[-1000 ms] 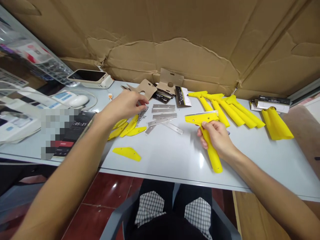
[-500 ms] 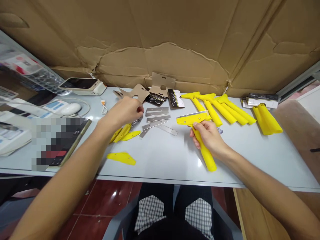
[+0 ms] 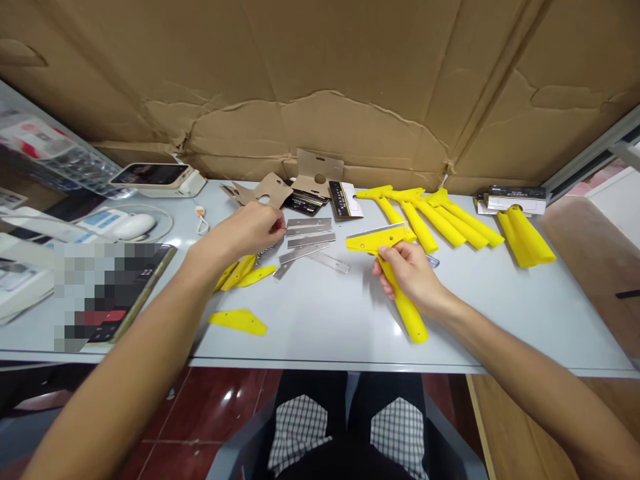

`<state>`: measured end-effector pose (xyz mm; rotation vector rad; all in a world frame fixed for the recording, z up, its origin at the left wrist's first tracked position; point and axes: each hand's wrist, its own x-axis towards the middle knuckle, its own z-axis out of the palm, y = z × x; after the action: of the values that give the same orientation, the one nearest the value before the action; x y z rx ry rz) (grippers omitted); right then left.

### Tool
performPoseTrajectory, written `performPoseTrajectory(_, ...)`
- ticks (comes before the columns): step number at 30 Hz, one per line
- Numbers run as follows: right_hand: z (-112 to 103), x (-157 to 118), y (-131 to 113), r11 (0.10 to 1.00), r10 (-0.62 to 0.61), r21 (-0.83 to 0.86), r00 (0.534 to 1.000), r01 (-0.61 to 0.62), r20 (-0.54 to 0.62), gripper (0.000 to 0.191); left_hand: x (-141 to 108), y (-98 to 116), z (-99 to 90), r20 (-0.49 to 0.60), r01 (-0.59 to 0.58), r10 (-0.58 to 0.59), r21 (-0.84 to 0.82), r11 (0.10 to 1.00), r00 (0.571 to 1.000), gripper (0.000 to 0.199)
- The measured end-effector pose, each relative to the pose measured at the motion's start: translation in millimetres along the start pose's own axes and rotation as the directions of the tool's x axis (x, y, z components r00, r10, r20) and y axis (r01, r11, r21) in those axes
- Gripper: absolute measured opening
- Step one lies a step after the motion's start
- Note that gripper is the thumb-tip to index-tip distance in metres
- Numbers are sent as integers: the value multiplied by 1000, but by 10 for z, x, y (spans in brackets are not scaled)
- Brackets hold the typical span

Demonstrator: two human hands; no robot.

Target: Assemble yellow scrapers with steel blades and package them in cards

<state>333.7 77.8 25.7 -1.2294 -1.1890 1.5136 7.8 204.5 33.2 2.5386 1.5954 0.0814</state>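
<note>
My right hand [image 3: 407,270] is wrapped around the handle of a yellow scraper [image 3: 410,313], held tilted with its head up. A metal blade edge shows along the top of the scraper's head. My left hand [image 3: 257,230] is closed with fingertips pinched, beside the left ends of several loose metal blades [image 3: 311,239]. Whatever is between those fingertips is too small to make out. Just below that hand lies a partly hidden pile of small silvery pieces [image 3: 267,253]. Several yellow cover plates [image 3: 245,272] lie near it, and a single yellow plate [image 3: 239,321] rests closer to the table edge.
Several yellow scraper handles [image 3: 450,223] lie at the back right, beside another wide yellow piece [image 3: 525,237] and black-and-white packaging [image 3: 515,199]. Brown and black cards [image 3: 320,170] stand behind the blades. At left are a phone [image 3: 150,175], a white mouse [image 3: 135,227] and a tablet-like device [image 3: 135,293].
The view has shifted slightly. My left hand has dipped a little beside the blades, still pinched. The scraper stays in my right hand in nearly the same pose.
</note>
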Motion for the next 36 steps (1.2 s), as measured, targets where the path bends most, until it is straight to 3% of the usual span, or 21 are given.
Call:
performPoseTrajectory(5, -2, 0, 7, 1000, -7, -12, 1000, 7, 9, 39, -25, 58, -7, -71, -6, 3, -54, 999, 997, 9)
performPoseTrajectory(8, -7, 3, 19, 1000, -12, -7, 1000, 12, 6, 40, -99, 199, -92, -181, -28, -11, -210, 977, 984, 8)
performPoseTrajectory(10, -12, 6, 26, 1000, -15, -7, 1000, 15, 12, 40, -177, 395, -186, -274, -84, -23, -372, 924, 962, 14)
performPoseTrajectory(12, -14, 9, 29, 1000, -16, -6, 1000, 16, 14, 40, -254, 662, -290, -317, -184, 41, -436, 881, 948, 15)
performPoseTrajectory(16, -9, 9, 17, 1000, -10, -4, 1000, 10, 0, 39, -294, 1193, -409, -323, -352, 244, -336, 873, 914, 7)
performPoseTrajectory(19, -2, 11, 5, 1000, -2, -10, 1000, 2, -3, 39, -214, 1408, -377, -294, -422, 348, -246, 872, 890, 10)
performPoseTrajectory(29, 11, 10, 27, 999, 3, -43, 1000, -3, -10, 37, -141, 1421, -193, -290, -549, 518, -35, 835, 805, 25)
performPoseTrajectory(32, 5, 12, 17, 999, -6, -45, 1000, 5, -25, 37, -159, 1419, -130, -336, -539, 520, 42, 841, 785, 34)
performPoseTrajectory(36, -7, 22, 4, 999, -23, -44, 999, 21, -46, 38, -166, 1440, -84, -390, -496, 498, 113, 861, 774, 30)
